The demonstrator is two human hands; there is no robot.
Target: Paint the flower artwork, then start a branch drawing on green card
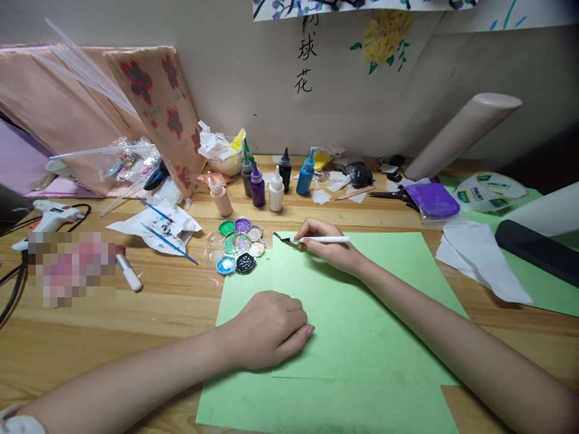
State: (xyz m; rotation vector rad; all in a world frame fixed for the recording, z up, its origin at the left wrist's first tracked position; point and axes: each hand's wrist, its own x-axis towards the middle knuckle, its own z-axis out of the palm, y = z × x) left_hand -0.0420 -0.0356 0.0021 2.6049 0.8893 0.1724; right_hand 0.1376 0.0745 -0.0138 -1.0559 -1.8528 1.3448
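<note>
My right hand (325,244) holds a white-handled brush (332,239) between thumb and fingers. The brush lies nearly level, its dark tip pointing left, close to the upper left corner of the top green sheet (380,325). Just left of that tip sits a flower-shaped palette (242,242) with green, purple, blue, white and black paint in its wells. My left hand (271,330) rests on the green paper with its fingers curled in and nothing visible in them.
Paint bottles (276,191) stand behind the palette. Thin blue brushes (169,243) lie on stained tissue (154,226) at the left, near a glue gun (56,218). Scissors (393,194), a purple pack (433,200) and white paper (482,259) are at the right.
</note>
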